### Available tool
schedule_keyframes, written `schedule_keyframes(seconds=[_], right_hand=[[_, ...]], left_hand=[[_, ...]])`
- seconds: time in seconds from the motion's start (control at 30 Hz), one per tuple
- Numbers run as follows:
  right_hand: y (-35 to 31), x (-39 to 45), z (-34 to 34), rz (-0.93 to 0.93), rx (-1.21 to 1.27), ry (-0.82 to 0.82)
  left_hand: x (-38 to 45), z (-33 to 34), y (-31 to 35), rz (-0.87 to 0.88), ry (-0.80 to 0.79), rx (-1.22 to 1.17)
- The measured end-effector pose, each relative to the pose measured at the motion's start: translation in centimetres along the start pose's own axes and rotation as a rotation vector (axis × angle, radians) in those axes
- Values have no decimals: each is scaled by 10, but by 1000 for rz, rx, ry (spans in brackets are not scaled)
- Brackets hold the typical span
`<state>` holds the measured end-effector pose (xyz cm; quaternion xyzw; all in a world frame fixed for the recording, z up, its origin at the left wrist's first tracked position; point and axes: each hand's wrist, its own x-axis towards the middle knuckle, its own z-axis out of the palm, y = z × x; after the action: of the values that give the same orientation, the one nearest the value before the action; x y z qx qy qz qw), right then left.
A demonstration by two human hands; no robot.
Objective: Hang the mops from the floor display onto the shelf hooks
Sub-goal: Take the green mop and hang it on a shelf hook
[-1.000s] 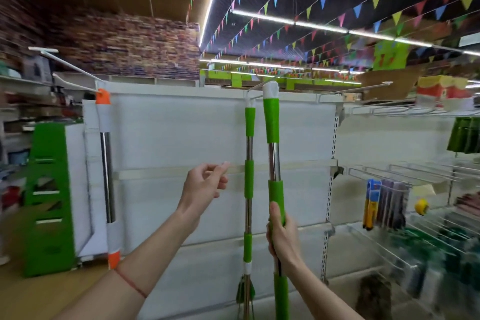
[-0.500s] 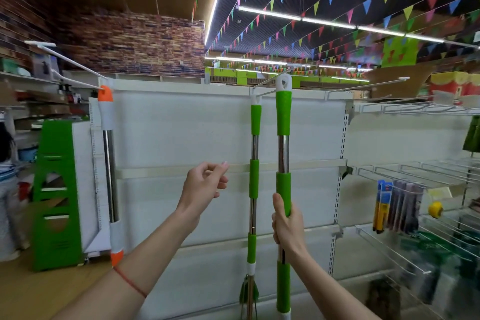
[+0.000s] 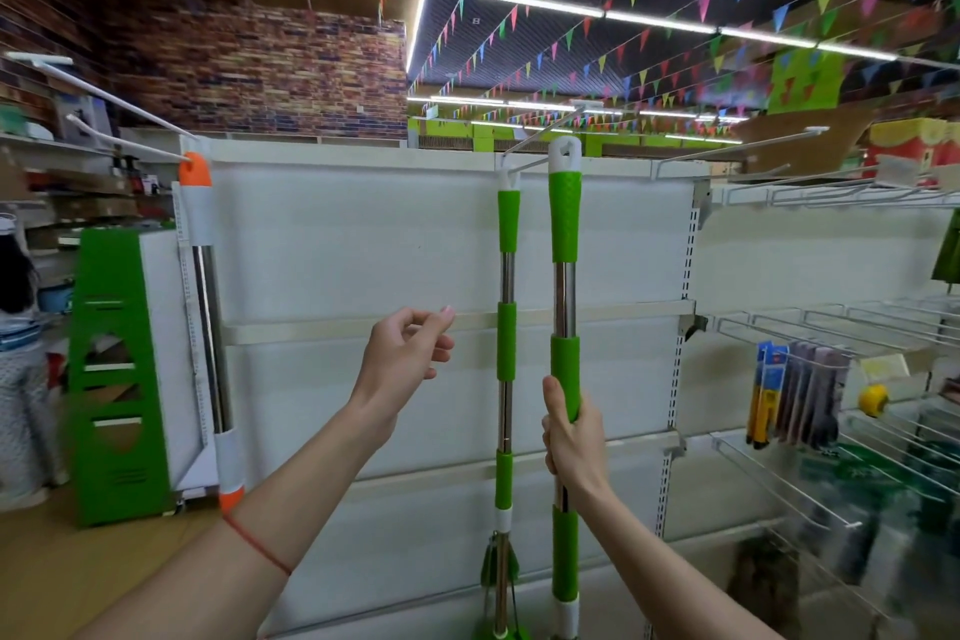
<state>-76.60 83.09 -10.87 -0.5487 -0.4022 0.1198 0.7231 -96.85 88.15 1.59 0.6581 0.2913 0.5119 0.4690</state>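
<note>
The green-handled mop (image 3: 565,276) you are carrying stands upright just in front of the white shelf panel (image 3: 353,244), its white hanging cap (image 3: 564,154) level with the top edge of the panel and close beside the shelf hook (image 3: 540,130) that juts toward you there. You cannot tell from here whether the cap's eye is on the hook or only next to it. Your right hand (image 3: 571,437) is wrapped around the shaft at the lower end of the middle green grip, thumb up along the near side, fingers closed tight on the pole.

Just left of it, a second green mop (image 3: 506,338) hangs straight down from the same hook by its own white cap, farther back and touching nothing of yours. Your left hand (image 3: 410,353) is raised between the two poles and the orange mop, holding nothing, its fingers loosely curled with the tips drawn toward the thumb; a thin red cord (image 3: 257,543) circles that wrist.

Far left, an orange-tipped mop (image 3: 208,307) hangs at the panel's edge from long white hooks (image 3: 104,94). Beyond it stands a green display stand (image 3: 119,379). To the right, wire shelves (image 3: 831,327) carry small packaged goods (image 3: 795,395) and a yellow item (image 3: 872,400). Coloured bunting (image 3: 675,16) is strung under the ceiling.
</note>
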Motion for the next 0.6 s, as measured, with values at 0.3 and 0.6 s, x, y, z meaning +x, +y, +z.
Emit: schedule_keyframes(seconds=[0.3, 0.6], right_hand=[[-13, 3, 0, -3, -1, 8], [-22, -4, -1, 8, 22, -4]], left_hand=[[3, 2, -4, -8, 0, 6], [-1, 0, -1, -1, -10, -5]])
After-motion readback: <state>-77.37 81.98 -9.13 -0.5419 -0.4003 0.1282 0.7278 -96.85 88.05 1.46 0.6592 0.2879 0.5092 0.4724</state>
